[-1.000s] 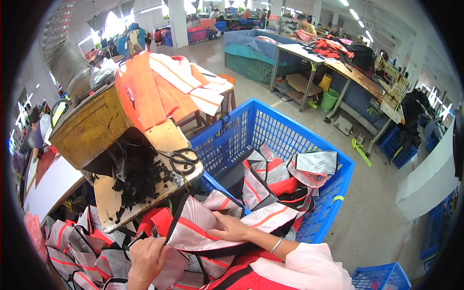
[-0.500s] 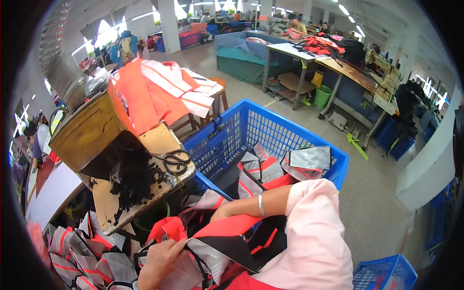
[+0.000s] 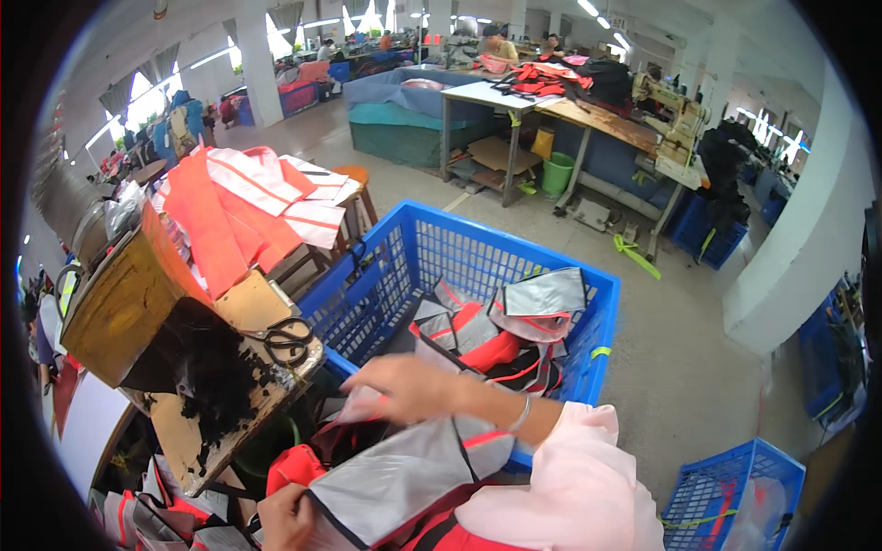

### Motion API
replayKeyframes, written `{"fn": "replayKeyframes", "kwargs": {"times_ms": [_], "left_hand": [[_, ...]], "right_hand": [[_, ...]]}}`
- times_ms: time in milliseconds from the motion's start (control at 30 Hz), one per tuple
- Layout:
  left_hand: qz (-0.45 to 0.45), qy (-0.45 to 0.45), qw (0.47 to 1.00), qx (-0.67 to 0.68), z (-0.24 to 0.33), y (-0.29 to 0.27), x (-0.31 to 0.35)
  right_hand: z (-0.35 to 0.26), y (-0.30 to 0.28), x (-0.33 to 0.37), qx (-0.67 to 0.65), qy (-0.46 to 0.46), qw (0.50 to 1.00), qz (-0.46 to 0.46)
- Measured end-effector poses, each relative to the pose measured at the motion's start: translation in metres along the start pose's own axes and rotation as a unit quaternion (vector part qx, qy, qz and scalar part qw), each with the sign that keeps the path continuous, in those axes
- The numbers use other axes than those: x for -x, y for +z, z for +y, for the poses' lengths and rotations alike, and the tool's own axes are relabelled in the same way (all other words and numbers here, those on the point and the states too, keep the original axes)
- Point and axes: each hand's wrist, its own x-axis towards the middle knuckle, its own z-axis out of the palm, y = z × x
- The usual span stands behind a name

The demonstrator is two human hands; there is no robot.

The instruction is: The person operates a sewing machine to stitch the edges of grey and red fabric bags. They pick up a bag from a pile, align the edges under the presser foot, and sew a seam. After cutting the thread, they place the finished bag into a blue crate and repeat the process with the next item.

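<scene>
My left hand point(image 3: 287, 516), low in the picture, is closed on the black-edged corner of a sewn grey fabric piece point(image 3: 395, 479) with a red stripe. The piece lies stretched out flat below my right forearm. My right hand point(image 3: 400, 384) hovers above it at the near side of a large blue plastic crate point(image 3: 602, 344), fingers stretched toward the left, holding nothing I can see. Its outline is slightly blurred. Inside the crate lie several similar grey, red and black sewn pieces point(image 3: 542, 294). Another red fabric part point(image 3: 296, 468) shows beside my left hand.
A worn wooden bench top point(image 3: 248, 298) at left carries black-handled scissors point(image 3: 287, 340), black scraps point(image 3: 216, 376) and a yellowish metal box point(image 3: 115, 312). Red and white panels point(image 3: 243, 207) are piled behind. More sewn pieces point(image 3: 152, 514) lie lower left; a smaller blue crate point(image 3: 735, 491) stands lower right.
My right hand has come out from among the fabric and lifted, fingers extended. The piece in my left hand now lies flatter, grey face up. The view has shifted right.
</scene>
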Motion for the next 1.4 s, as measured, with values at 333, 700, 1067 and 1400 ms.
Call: {"fn": "replayKeyframes", "kwargs": {"times_ms": [333, 700, 1067, 1400], "left_hand": [[-0.012, 0.03, 0.998, 0.061, -0.009, 0.007, -0.017], [0.078, 0.086, 0.988, 0.098, -0.002, -0.043, -0.031], [0.075, -0.029, 0.981, 0.179, -0.02, -0.079, 0.01], [0.083, -0.089, 0.959, 0.256, -0.056, -0.113, -0.05]], "right_hand": [[-0.061, 0.131, 0.011, -0.076, 0.082, 0.992, -0.062], [-0.097, 0.05, -0.101, 0.269, -0.156, 0.947, -0.087], [-0.062, 0.086, -0.138, -0.29, 0.046, 0.902, -0.317], [-0.041, 0.107, -0.196, -0.304, 0.077, 0.901, -0.299]]}}
